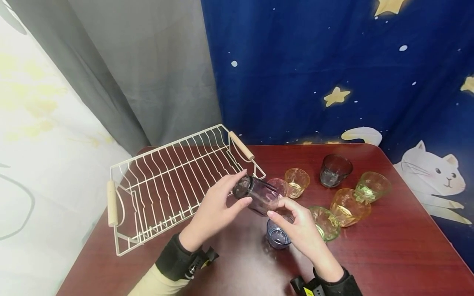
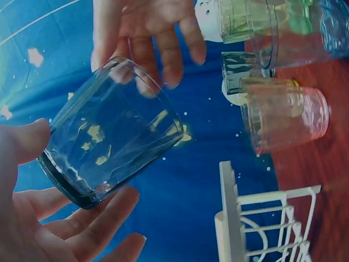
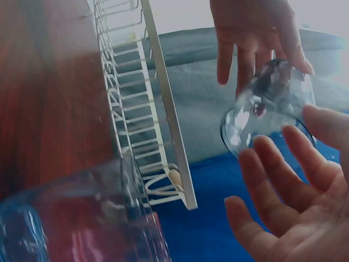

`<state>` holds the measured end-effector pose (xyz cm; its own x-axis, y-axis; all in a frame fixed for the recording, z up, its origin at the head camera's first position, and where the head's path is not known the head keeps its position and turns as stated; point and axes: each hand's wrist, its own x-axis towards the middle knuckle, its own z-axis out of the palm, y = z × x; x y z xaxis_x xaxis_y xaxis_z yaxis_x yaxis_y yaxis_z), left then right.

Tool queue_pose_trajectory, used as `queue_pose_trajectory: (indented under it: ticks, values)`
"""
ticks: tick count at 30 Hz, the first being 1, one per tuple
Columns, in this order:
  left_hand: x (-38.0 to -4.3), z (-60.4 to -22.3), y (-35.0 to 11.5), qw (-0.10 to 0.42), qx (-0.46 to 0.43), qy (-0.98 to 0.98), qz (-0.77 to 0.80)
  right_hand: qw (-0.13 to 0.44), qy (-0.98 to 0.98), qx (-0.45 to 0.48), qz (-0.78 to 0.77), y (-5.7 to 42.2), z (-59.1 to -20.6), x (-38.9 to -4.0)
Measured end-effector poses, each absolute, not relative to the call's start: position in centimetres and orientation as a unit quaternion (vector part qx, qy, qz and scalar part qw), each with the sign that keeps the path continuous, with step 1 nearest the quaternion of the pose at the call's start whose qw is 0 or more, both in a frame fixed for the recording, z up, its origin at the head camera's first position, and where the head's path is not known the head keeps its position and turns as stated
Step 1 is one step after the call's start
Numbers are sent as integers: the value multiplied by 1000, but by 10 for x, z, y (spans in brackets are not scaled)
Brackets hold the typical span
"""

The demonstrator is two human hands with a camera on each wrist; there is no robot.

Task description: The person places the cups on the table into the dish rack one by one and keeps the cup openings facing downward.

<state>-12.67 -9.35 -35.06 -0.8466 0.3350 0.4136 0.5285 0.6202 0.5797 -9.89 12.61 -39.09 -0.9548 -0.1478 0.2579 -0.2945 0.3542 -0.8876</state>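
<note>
A dark, see-through drinking glass (image 1: 261, 196) is held tilted in the air over the table, between both hands. Its base end points left, toward my left hand (image 1: 216, 203), whose thumb and fingers grip it there. My right hand (image 1: 303, 230) pinches the rim end with thumb and fingers. In the left wrist view the left thumb lies at the thick base of the glass (image 2: 114, 136), with other fingers beneath it. Below the right hand stands a blue glass (image 1: 277, 237), partly hidden by it; a pink glass (image 1: 280, 186) shows behind the held one.
A white wire dish rack with wooden handles (image 1: 241, 146) stands on the left of the red-brown table (image 1: 403, 246). On the right are a yellow glass (image 1: 297, 181), a dark glass (image 1: 336, 169), a green glass (image 1: 375, 185), an amber glass (image 1: 349, 207) and another green one (image 1: 327, 222).
</note>
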Motion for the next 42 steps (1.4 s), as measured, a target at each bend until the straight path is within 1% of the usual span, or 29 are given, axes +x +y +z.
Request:
queue_pose_trajectory:
  ticks: [6,10,15,23,27,33,39,42]
  values:
    - [-131,-338,-107,143,-250,-905,-313,84,-858,166,479,134,-389,-97]
    - [-134,-329,-119,159,-242,-917,-273,105,-884,165,426,144,-386,-96]
    - [-135,-319,-137,177,-219,-928,-243,142,-907,130,376,165,-388,-101]
    - [-138,-308,-170,182,-168,-946,-209,183,-925,73,325,213,-398,-101]
    - [-142,-300,-186,182,-152,-952,-195,178,-933,49,308,233,-401,-102]
    - [-154,-291,-214,183,-127,-957,-184,153,-951,9,269,258,-408,-104]
    - [-168,-295,-241,183,-91,-962,-182,139,-959,3,247,268,-416,-107]
    - [-171,-298,-254,171,-68,-967,-178,138,-962,4,234,268,-418,-109]
